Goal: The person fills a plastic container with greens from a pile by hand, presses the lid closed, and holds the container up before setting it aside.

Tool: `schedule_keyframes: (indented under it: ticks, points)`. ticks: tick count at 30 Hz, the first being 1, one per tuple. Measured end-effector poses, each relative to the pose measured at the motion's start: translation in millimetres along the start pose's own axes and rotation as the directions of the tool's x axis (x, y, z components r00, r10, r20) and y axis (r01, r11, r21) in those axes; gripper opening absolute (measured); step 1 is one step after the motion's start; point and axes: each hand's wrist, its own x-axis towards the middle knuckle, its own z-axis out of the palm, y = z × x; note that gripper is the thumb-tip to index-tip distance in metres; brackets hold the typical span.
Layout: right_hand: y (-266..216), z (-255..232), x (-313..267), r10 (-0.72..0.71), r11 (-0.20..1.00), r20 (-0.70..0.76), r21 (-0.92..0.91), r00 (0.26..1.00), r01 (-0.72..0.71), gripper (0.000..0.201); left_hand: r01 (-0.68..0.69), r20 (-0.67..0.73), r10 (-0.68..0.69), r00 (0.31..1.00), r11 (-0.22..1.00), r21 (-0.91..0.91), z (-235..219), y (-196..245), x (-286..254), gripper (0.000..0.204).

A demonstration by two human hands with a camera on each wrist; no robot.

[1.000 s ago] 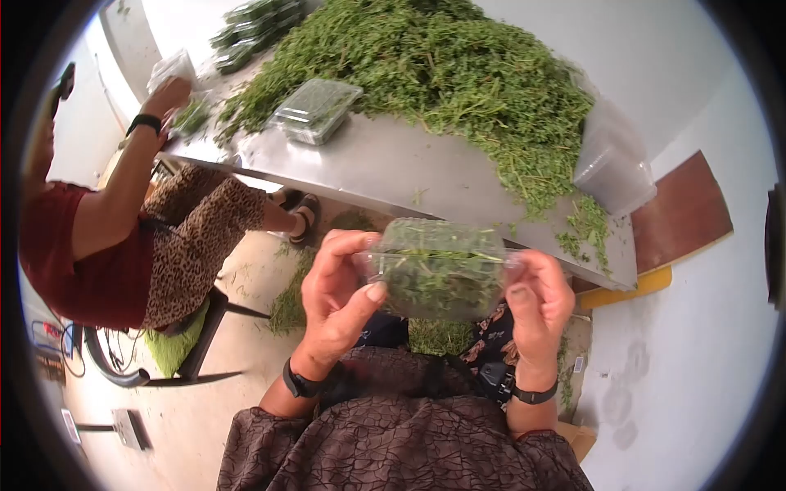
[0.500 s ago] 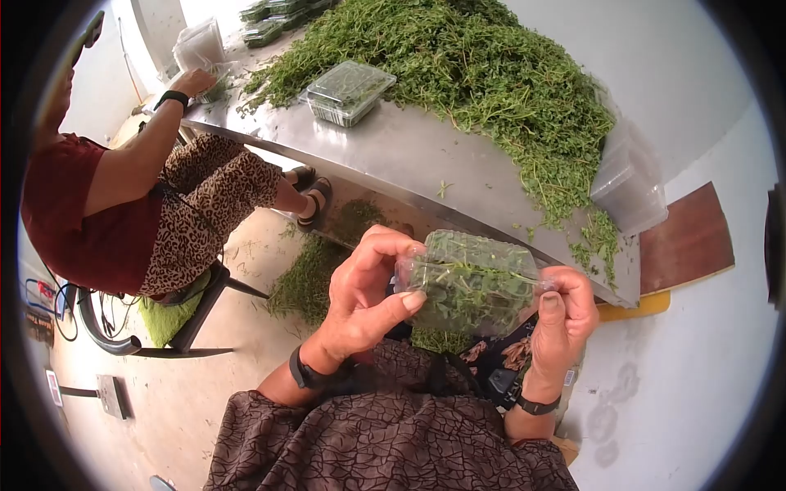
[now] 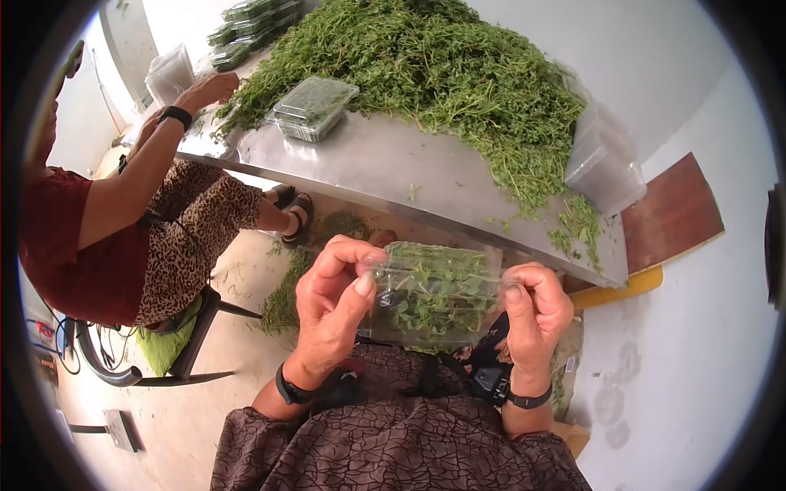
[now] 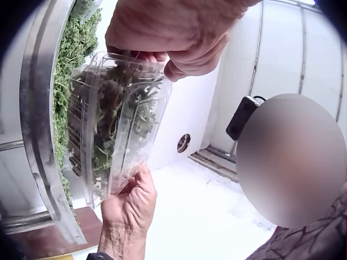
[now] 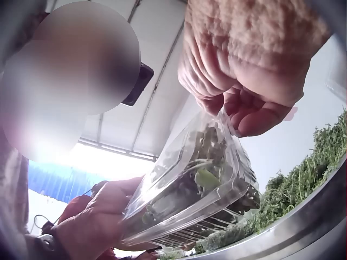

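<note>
Both hands hold up a clear plastic clamshell box (image 3: 438, 296) packed with leafy green herbs, in front of the torso and near the table's front edge. My left hand (image 3: 337, 299) pinches its left end between thumb and fingers. At the opposite end, my right hand (image 3: 534, 315) pinches the rim the same way. The left wrist view shows the clamshell box (image 4: 127, 124) from the side, its lid lying over the herbs. In the right wrist view the right hand (image 5: 244, 81) grips a corner of the box (image 5: 195, 184).
A large heap of green herbs (image 3: 426, 74) covers much of the metal table (image 3: 352, 168). A filled clamshell box (image 3: 313, 108) stands at its front, stacked filled boxes (image 3: 250, 33) behind. Nested clear containers (image 3: 604, 159) stand right. Another person (image 3: 115, 221) sits left, arms over the table.
The clamshell box shifted right, then back left, and is now tilted so its leafy face shows more. Both hands keep their grip. The other person's hand has moved right towards the heap.
</note>
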Motion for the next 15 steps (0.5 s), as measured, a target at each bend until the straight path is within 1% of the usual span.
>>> schedule_keyframes:
  ticks: [1,2,4,5,6,8,9,11,12,14,15]
  points:
    - [-1,0,1,-0.033,0.999,0.011,0.008,0.999,0.033,0.011,-0.028,0.001,0.028,1.000,0.999,0.045,-1,1,-1,0.019]
    - [-1,0,1,-0.065,0.998,0.022,0.016,0.998,0.065,0.012,-0.025,0.005,0.025,1.000,0.999,0.045,-1,3,-2,0.019]
    - [-3,-2,-1,-0.088,0.996,0.033,0.000,0.996,0.088,0.014,-0.098,-0.018,0.099,0.995,0.992,0.079,1,7,-4,0.018]
    - [-5,-3,-1,-0.112,0.993,0.049,-0.015,0.992,0.113,0.016,-0.095,-0.012,0.097,0.995,0.992,0.077,1,8,-4,0.018]
    - [-6,-4,-2,-0.110,0.994,0.044,-0.019,0.993,0.111,0.016,-0.136,-0.009,0.137,0.991,0.987,0.090,0,9,-5,0.018]
    - [-11,-5,-3,-0.151,0.988,0.079,-0.024,0.985,0.153,0.020,-0.207,-0.011,0.211,0.977,0.968,0.142,0,9,-6,0.018]
    - [-13,-6,-3,-0.147,0.988,0.075,-0.027,0.986,0.149,0.020,-0.204,-0.007,0.207,0.978,0.969,0.140,-1,7,-6,0.018]
    - [-20,-6,-2,-0.237,0.966,0.103,-0.085,0.966,0.246,0.024,-0.265,-0.047,0.277,0.960,0.947,0.182,-2,4,-8,0.019]
    - [-23,-6,-1,-0.235,0.966,0.100,-0.089,0.967,0.244,0.024,-0.264,-0.044,0.275,0.960,0.948,0.179,-2,4,-9,0.019]
    - [-27,-6,-2,-0.294,0.949,0.114,-0.084,0.949,0.304,0.029,-0.304,-0.054,0.317,0.947,0.938,0.166,-2,5,-11,0.020]
    - [-28,-6,-2,-0.291,0.950,0.111,-0.087,0.950,0.301,0.029,-0.301,-0.051,0.313,0.948,0.939,0.164,-2,4,-11,0.020]
